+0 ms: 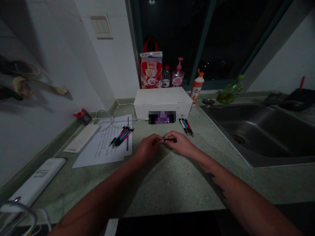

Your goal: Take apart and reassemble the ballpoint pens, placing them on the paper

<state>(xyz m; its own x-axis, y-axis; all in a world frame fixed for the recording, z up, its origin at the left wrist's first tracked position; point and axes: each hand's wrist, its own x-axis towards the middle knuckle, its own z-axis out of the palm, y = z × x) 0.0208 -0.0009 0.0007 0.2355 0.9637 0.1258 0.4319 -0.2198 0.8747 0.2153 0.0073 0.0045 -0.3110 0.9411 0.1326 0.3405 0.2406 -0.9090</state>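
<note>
My left hand (149, 146) and my right hand (179, 142) meet above the middle of the counter, their fingers bent together. Between the fingertips of my right hand is a dark, thin piece like part of a pen (169, 139). My left fingers are pinched at its left end; whatever else they hold is too small and dark to make out. Several pens (121, 137) in black, red and blue lie in a pile on printed sheets (98, 149) to the left. Another group of pens (186, 126) lies side by side just beyond my right hand.
Behind my hands, a phone (162, 117) leans against a white box (162, 98). A sink (268, 131) is at the right. White power strips (82, 138) and cables lie left. Bottles (197, 86) and a red bag (151, 70) stand at the window.
</note>
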